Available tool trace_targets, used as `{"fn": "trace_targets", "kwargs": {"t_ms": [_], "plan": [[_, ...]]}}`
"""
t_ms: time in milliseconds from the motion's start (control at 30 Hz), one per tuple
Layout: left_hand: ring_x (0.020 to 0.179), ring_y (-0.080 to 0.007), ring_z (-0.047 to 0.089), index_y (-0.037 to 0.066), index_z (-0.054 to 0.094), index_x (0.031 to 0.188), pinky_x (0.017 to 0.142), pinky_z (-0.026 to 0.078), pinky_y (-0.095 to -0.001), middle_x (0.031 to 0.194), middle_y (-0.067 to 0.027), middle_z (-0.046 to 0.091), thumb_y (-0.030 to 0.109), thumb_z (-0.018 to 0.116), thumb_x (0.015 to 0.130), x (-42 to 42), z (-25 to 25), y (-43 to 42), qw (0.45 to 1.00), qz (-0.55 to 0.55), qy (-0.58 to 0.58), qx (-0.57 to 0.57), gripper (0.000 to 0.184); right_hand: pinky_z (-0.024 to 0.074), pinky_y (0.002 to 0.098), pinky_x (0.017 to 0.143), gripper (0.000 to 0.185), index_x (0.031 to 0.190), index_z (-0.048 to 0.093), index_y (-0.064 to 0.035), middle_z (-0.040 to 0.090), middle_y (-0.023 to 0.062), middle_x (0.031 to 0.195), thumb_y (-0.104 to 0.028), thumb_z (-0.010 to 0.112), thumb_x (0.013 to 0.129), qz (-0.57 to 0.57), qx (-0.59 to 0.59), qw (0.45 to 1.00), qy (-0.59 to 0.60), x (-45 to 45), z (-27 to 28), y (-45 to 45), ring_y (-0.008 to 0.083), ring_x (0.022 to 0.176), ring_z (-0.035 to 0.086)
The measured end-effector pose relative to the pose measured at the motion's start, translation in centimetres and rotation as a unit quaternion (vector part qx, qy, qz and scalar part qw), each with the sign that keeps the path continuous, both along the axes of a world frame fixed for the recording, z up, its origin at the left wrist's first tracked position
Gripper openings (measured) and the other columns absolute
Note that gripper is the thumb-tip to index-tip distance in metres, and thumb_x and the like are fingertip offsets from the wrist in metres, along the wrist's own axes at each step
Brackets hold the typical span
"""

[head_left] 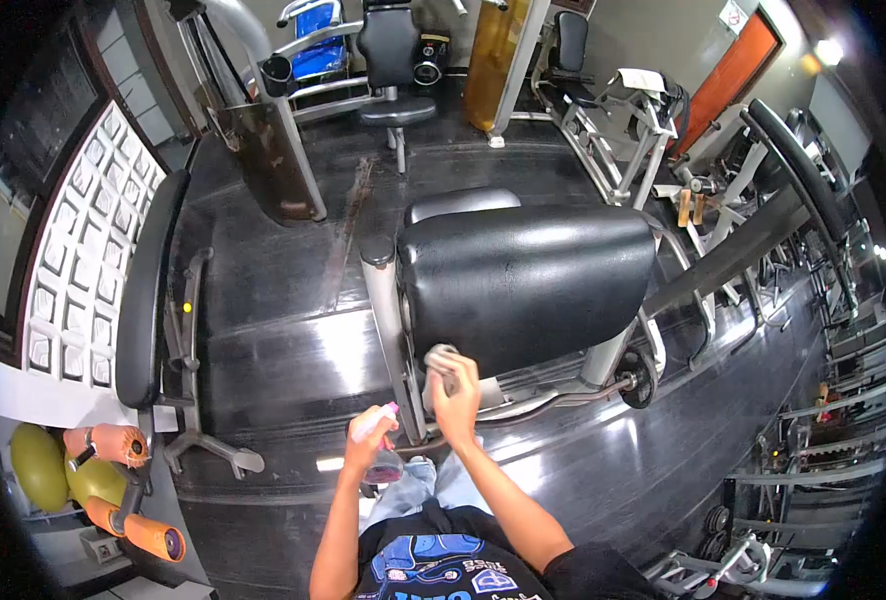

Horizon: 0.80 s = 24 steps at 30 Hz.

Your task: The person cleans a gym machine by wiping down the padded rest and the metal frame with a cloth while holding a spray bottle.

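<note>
My left hand (360,450) is closed around the neck of a spray bottle (385,470) with a white and pink spray head and a see-through body. Just in front of my legs, the bottle hangs roughly upright. My right hand (457,402) grips a crumpled greyish cloth (442,356) at the near left corner of a black padded bench (528,275). Whether the cloth touches the pad or the metal frame beside it, I cannot tell. The pad has a shiny, creased surface.
A curved metal bar (563,399) with a weight plate (640,380) runs along the bench's near side. Another black bench (145,300) stands at left, near green exercise balls (38,468). A seated machine (387,50) is at the back, with racks along the right.
</note>
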<state>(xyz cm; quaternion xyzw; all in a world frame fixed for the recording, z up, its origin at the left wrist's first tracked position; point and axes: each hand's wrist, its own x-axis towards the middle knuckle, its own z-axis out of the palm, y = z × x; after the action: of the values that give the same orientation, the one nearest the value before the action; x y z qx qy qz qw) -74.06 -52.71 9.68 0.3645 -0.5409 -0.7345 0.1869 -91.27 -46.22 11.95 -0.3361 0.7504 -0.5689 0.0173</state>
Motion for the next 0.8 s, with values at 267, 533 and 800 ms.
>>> {"fn": "trace_targets", "kwargs": {"t_ms": [267, 533, 800], "plan": [[0.052, -0.0106, 0.058, 0.002, 0.062, 0.091, 0.051, 0.049, -0.0255, 0.080, -0.0045, 0.065, 0.020, 0.061, 0.091, 0.0, 0.5, -0.1, 0.999, 0.012, 0.022, 0.029, 0.018, 0.0474, 0.0394, 0.082, 0.023, 0.097, 0.072, -0.0204, 0.056, -0.0034, 0.118, -0.021, 0.062, 0.077, 0.270, 0.277, 0.789, 0.476, -3.0, -6.3, 0.5, 0.0199, 0.113, 0.051], [0.052, -0.0112, 0.057, 0.003, 0.061, 0.086, 0.051, 0.049, -0.0262, 0.078, -0.0053, 0.063, 0.025, 0.058, 0.091, 2.2, 1.0, -0.4, 0.997, 0.070, 0.002, 0.016, 0.022, 0.0506, 0.0352, 0.087, 0.037, 0.109, 0.071, -0.0302, 0.056, -0.0060, 0.118, -0.019, 0.066, 0.073, 0.296, 0.306, 0.806, 0.411, -9.1, -2.5, 5.8, 0.0204, 0.110, 0.052], [0.051, -0.0114, 0.057, 0.003, 0.061, 0.085, 0.051, 0.048, -0.0263, 0.078, -0.0053, 0.063, 0.026, 0.061, 0.090, 2.1, 1.0, -0.2, 0.996, 0.083, 0.004, 0.026, 0.024, 0.0557, 0.0300, 0.079, 0.053, 0.113, 0.069, -0.0340, 0.058, -0.0065, 0.118, -0.012, 0.073, 0.065, 0.246, 0.259, 0.855, 0.376, -7.8, -3.4, 5.8, 0.0181, 0.105, 0.056]]}}
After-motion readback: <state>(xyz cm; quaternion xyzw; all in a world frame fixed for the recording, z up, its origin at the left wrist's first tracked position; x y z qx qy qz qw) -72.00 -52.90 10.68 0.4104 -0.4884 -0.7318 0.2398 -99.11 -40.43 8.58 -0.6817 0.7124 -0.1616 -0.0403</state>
